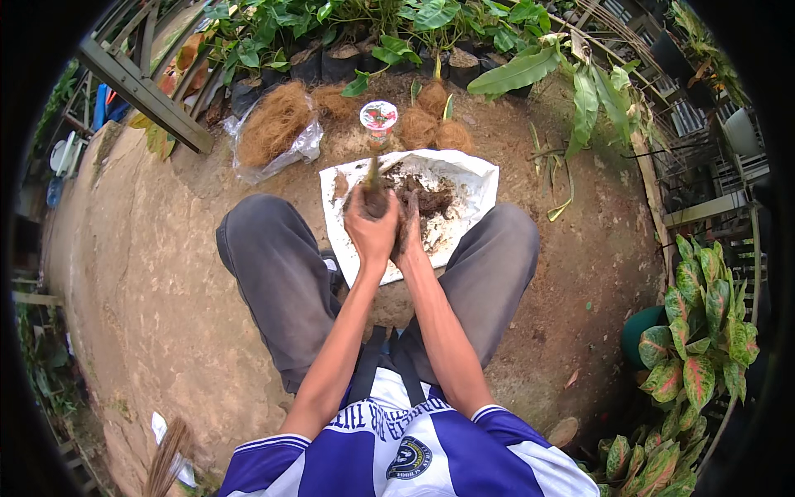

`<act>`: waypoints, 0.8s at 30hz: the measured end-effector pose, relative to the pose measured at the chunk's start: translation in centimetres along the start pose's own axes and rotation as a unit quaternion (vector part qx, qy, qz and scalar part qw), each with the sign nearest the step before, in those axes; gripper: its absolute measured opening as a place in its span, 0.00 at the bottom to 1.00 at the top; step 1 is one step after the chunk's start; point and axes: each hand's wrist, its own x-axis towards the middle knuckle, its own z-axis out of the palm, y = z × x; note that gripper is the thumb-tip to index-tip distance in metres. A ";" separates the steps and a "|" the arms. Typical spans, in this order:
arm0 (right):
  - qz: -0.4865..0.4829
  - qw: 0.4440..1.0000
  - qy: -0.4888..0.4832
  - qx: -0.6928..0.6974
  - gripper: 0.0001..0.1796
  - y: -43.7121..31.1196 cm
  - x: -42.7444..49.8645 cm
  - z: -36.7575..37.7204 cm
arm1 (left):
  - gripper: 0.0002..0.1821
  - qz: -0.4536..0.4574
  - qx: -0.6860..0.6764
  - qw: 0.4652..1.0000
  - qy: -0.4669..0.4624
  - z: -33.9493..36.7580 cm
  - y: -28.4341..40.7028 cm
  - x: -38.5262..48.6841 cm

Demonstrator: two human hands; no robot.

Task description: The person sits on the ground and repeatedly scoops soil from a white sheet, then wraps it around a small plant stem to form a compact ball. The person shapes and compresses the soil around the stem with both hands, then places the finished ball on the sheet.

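My left hand point(371, 227) is wrapped around a dark ball of soil point(375, 204). A short greenish plant cutting point(373, 173), blurred, stands up out of the ball. Close against it, my right hand point(409, 231) is smeared with soil, its fingers pointing away from me; whether it grips the ball is hidden. Both hands are over a white plastic sack point(475, 180) spread flat between my knees. A heap of dark moist soil point(431, 200) lies on the sack, just beyond my right hand, with smears around it.
Beyond the sack are a lidded plastic cup point(378, 124), coconut fibre in a clear bag point(273, 127) and several fibre-wrapped balls point(419, 128). Potted plants point(340, 62) line the back. A wooden frame point(149, 96) juts in at left; a leafy potted plant point(699, 329) stands right.
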 end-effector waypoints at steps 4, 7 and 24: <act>-0.077 0.996 -0.028 -0.025 0.36 0.5 0.2 -1.2 | 0.33 -0.043 0.032 0.995 -0.085 -1.3 0.1 0.8; -0.062 0.998 -0.025 0.021 0.34 1.1 -0.2 -2.2 | 0.37 0.072 0.158 0.976 -0.129 -1.6 0.2 0.7; 0.074 0.923 0.056 -0.374 0.40 3.1 1.5 -4.0 | 0.18 -0.296 -0.209 0.930 0.069 -6.9 -11.3 2.1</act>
